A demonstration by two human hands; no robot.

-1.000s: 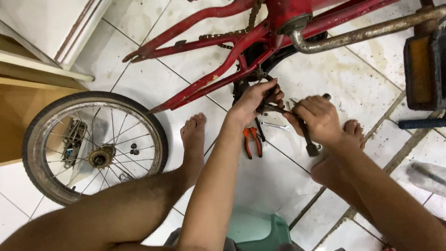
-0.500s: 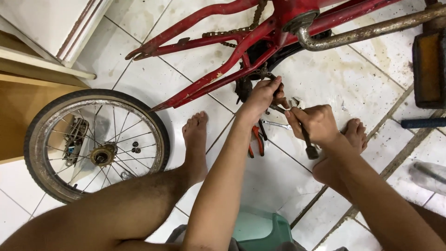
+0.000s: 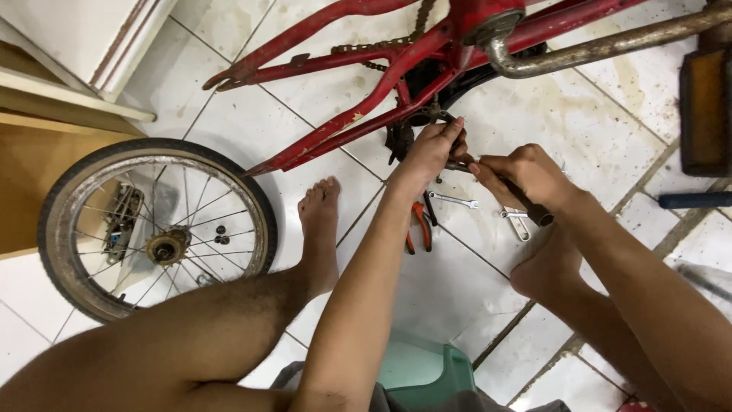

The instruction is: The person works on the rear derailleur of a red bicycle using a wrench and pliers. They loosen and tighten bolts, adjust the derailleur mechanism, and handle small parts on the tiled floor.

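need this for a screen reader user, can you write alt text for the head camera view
Seen from above, a seated person's left hand grips the crank area of a red bicycle frame lying on white floor tiles, while the right hand holds a dark-handled tool against it. A detached wheel, orange-handled pliers and small wrenches lie nearby.

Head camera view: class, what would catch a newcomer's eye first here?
A red bicycle frame lies across the tiled floor at the top, where the left hand and right hand, gripping a dark-handled tool, meet at its middle. A loose wheel lies flat at left, beside a bare foot.
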